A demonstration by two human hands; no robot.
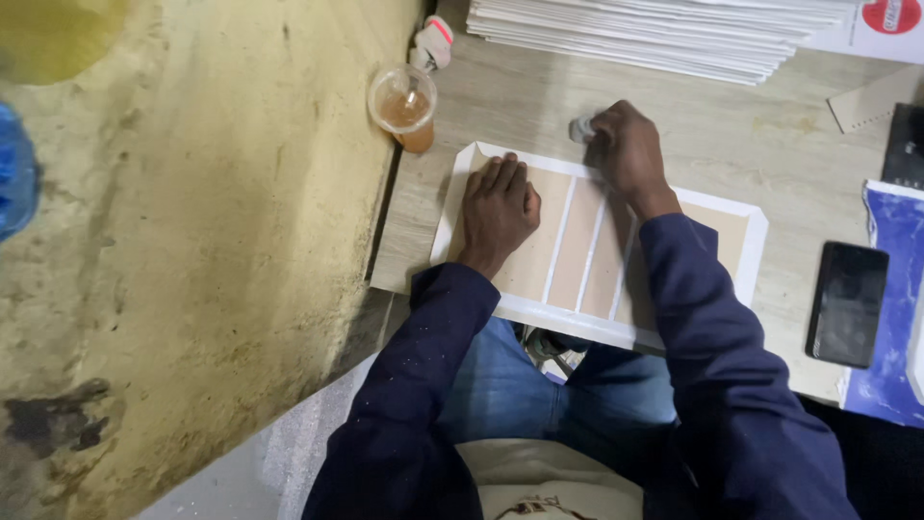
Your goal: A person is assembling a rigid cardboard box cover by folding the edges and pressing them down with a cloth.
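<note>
A flat tan panel with a white border and white strips across it lies on the wooden table in front of me. My left hand rests flat on the panel's left part, fingers together, holding nothing. My right hand is at the panel's far edge, closed around a small whitish-grey object that sticks out to the left of my fingers. What that object is I cannot make out.
A clear plastic cup of brown liquid stands at the table's left edge, by a stained yellowish wall. A stack of white panels lies at the back. A black phone and a blue sheet lie at the right.
</note>
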